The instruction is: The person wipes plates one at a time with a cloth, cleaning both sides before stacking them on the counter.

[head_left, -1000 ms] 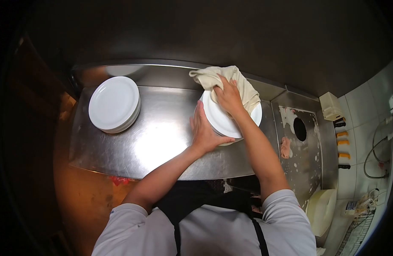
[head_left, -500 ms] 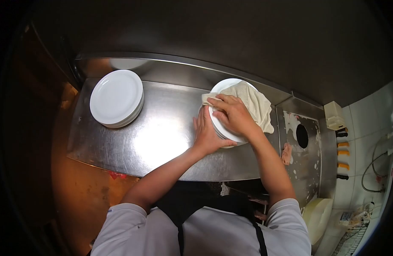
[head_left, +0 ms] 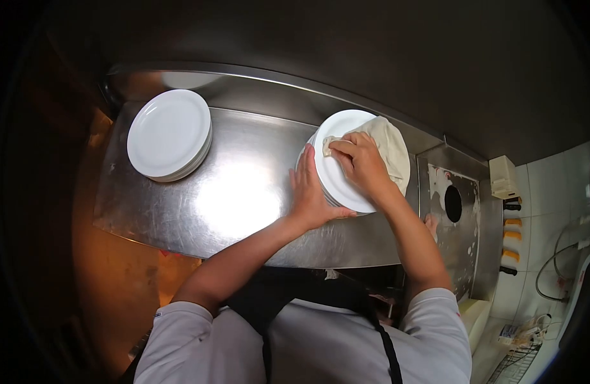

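A stack of white plates [head_left: 336, 182] stands on the right part of the steel counter. My left hand [head_left: 309, 192] lies against the left side of this stack, its thumb stretched along the near rim and its fingers pointing away from me. Over the top plate, my right hand [head_left: 362, 163] pinches a cream cloth [head_left: 389, 144], which drapes across the plate's right side. Part of the cloth is hidden beneath the right hand. A second stack of white plates [head_left: 170, 133] sits at the counter's left end, with neither hand near it.
The steel counter [head_left: 243, 137] has a raised back edge. Right of it is a wet metal surface [head_left: 458, 249] with a dark round hole [head_left: 453, 203]. Knives with yellow and black handles [head_left: 512, 235] hang by the tiled wall, below a cream box [head_left: 503, 177].
The right hand has lifted into a pinch and drawn the cloth's left part rightward, baring more of the top plate. The left hand still rests at the stack's side.
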Demonstrator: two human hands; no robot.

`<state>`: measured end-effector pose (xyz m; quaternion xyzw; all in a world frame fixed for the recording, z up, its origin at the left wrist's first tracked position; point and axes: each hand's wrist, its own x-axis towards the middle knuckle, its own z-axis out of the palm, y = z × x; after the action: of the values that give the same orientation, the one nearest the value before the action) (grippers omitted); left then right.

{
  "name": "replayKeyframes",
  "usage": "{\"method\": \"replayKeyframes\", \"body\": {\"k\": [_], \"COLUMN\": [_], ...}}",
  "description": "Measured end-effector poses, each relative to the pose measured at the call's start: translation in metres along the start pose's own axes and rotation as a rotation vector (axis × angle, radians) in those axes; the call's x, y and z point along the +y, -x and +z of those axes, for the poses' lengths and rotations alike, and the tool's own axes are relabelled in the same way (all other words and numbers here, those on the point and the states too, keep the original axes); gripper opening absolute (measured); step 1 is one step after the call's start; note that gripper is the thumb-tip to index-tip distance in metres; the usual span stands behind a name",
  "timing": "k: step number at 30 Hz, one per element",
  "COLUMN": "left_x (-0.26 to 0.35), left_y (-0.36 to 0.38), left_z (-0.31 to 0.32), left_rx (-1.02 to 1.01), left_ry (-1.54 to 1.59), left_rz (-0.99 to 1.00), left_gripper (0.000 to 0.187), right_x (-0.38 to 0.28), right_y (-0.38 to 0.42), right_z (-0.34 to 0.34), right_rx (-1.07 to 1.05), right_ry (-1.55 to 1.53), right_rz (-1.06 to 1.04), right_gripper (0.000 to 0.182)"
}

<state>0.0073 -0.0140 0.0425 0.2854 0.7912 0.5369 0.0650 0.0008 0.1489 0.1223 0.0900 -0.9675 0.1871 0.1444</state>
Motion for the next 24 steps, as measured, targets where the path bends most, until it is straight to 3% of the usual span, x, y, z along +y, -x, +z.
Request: {"method": "replayKeyframes", "body": {"k": [4, 8, 11, 14, 20, 23, 24], "left_x": [0.001, -0.004, -0.003, -0.004, -0.007, -0.003, -0.004], "left_y": [0.001, 0.001, 0.0, -0.001, 0.0, 0.001, 0.0], "left_z": [-0.003, 0.003, 0.002, 0.0, 0.002, 0.002, 0.002], "left_rx": [-0.034, -0.003, -0.014, -0.021, 0.014, -0.003, -0.001], "left_ry": [-0.033, -0.007, -0.003, 0.029, 0.006, -0.018, -0.017], "left_rz": [-0.021, 0.007, 0.003, -0.004, 0.023, 0.001, 0.007], "left_gripper": [0.162, 0.163, 0.164, 0.162, 0.16, 0.159, 0.157], "right_x": [0.0, 0.006, 0.01, 0.008, 0.005, 0.007, 0.003], "right_y": [0.018, 0.01, -0.008, 0.005, 0.02, 0.017, 0.014], "right_z": [-0.016, -0.005, 0.0, -0.006, -0.03, -0.021, -0.027], "right_rx": [-0.219, -0.088, -0.098, -0.197, -0.436, -0.132, -0.135], "right_ry": [-0.117, 0.015, -0.059, -0.076, -0.378, -0.922, -0.786], "right_rz": [-0.108, -0.079, 0.007, -0.107, -0.068, 0.228, 0.172], "right_gripper": [0.018, 0.017, 0.015, 0.014, 0.009, 0.026, 0.034]}}
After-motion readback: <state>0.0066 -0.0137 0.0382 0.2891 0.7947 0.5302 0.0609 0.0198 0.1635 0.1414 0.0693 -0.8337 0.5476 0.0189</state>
